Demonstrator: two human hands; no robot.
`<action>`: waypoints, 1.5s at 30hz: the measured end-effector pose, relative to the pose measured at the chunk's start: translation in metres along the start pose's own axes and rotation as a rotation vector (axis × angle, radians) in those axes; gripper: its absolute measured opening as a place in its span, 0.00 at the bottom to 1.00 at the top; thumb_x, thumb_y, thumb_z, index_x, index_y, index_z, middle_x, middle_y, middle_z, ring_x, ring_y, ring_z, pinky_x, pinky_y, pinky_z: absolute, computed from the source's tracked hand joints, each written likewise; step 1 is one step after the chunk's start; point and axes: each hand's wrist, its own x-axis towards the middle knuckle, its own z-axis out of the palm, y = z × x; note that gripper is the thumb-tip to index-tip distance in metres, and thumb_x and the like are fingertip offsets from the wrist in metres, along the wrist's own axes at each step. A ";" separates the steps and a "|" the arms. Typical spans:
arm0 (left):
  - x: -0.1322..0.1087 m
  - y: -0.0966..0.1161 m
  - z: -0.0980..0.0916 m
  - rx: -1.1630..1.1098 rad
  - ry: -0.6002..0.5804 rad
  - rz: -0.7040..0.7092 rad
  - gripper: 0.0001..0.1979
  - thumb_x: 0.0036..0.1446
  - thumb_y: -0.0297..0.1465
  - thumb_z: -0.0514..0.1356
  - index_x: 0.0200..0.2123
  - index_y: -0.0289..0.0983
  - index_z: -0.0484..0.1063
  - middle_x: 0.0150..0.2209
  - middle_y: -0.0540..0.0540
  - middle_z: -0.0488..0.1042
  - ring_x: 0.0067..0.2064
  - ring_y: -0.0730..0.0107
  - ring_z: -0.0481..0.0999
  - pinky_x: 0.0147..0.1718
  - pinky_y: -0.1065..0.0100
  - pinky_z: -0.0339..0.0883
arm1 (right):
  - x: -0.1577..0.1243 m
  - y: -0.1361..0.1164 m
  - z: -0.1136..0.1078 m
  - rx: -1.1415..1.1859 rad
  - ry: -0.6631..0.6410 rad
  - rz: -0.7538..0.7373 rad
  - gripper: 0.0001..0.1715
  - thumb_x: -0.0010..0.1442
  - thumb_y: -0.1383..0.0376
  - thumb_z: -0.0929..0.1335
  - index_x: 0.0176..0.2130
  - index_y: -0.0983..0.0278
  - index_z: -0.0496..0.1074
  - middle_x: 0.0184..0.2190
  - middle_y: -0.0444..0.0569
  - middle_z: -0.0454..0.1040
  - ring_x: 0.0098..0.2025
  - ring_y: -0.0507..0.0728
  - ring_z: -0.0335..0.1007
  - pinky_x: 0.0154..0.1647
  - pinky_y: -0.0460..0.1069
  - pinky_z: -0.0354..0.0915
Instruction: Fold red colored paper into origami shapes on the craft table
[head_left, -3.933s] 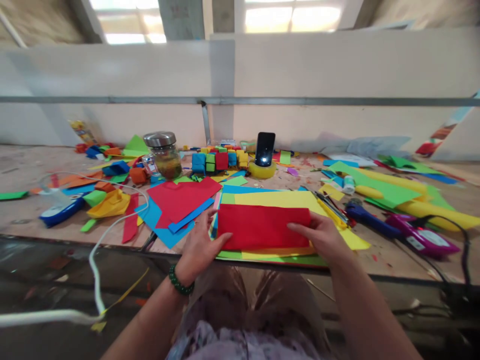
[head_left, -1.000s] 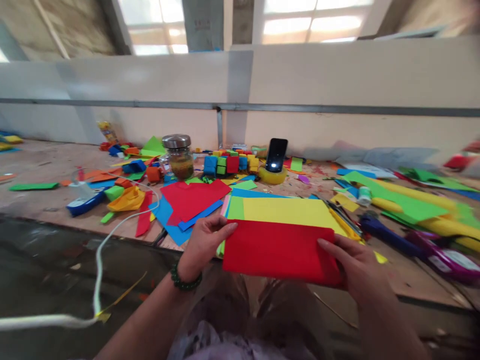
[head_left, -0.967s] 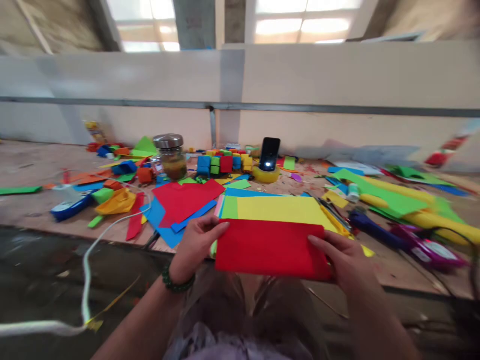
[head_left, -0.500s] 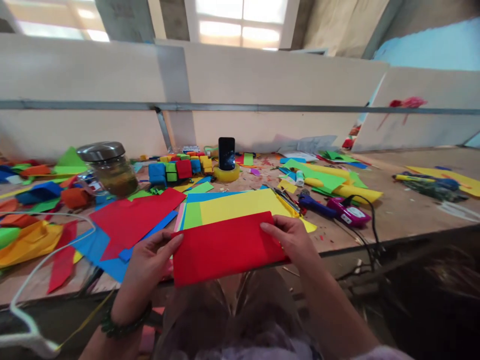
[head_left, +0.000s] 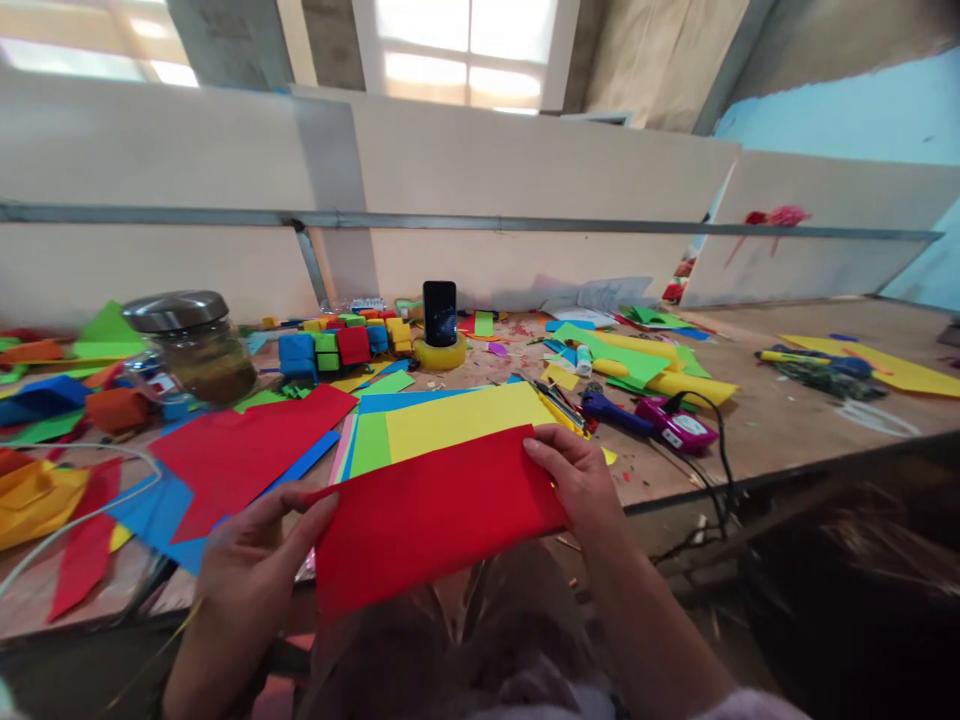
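Observation:
A red sheet of paper (head_left: 439,520), long and rectangular, is stretched between my two hands over my lap, just in front of the table edge. My left hand (head_left: 259,565) pinches its left end between thumb and fingers. At the upper right corner, my right hand (head_left: 574,470) grips it, thumb on top and fingers behind. Directly beyond it lies a stack of coloured sheets, with a yellow sheet (head_left: 457,420) on top and green and blue ones showing at the left. Another red sheet (head_left: 247,460) rests on blue paper to the left.
A lidded glass jar (head_left: 199,350) stands at the left near several small paper cubes (head_left: 352,345). A phone (head_left: 440,312) leans upright on a yellow tape roll (head_left: 440,352). To the right lie a magenta device (head_left: 679,425) with a black cord, pens and yellow paper (head_left: 694,388).
My left hand and the left end of the red paper have come lower and nearer to me. The view has turned slightly right. Both hands keep their hold.

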 end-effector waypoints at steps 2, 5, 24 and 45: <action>0.000 0.001 0.001 -0.007 0.013 -0.017 0.19 0.38 0.47 0.70 0.27 0.39 0.74 0.25 0.51 0.77 0.26 0.69 0.74 0.21 0.74 0.68 | 0.000 -0.001 0.000 -0.042 0.003 -0.032 0.11 0.47 0.57 0.76 0.30 0.61 0.78 0.27 0.42 0.78 0.28 0.51 0.70 0.29 0.44 0.64; 0.000 0.003 0.001 0.005 0.033 -0.047 0.20 0.36 0.47 0.70 0.27 0.38 0.74 0.25 0.51 0.77 0.26 0.69 0.73 0.21 0.75 0.68 | 0.001 -0.001 -0.001 -0.095 0.030 -0.085 0.12 0.46 0.57 0.76 0.29 0.62 0.79 0.27 0.43 0.78 0.29 0.52 0.69 0.30 0.45 0.64; 0.080 0.003 0.013 0.507 -0.348 0.259 0.18 0.51 0.45 0.56 0.28 0.34 0.71 0.26 0.49 0.71 0.30 0.67 0.69 0.29 0.70 0.63 | 0.070 -0.011 -0.003 -0.752 -0.119 -0.134 0.18 0.48 0.55 0.68 0.28 0.67 0.79 0.22 0.45 0.74 0.23 0.51 0.64 0.23 0.46 0.56; 0.105 -0.023 0.037 1.332 -0.380 0.351 0.10 0.56 0.34 0.54 0.33 0.36 0.72 0.43 0.38 0.71 0.48 0.52 0.70 0.46 0.56 0.62 | 0.081 0.021 -0.002 -1.214 -0.246 -0.138 0.15 0.55 0.62 0.66 0.34 0.66 0.81 0.32 0.51 0.81 0.35 0.58 0.74 0.32 0.48 0.61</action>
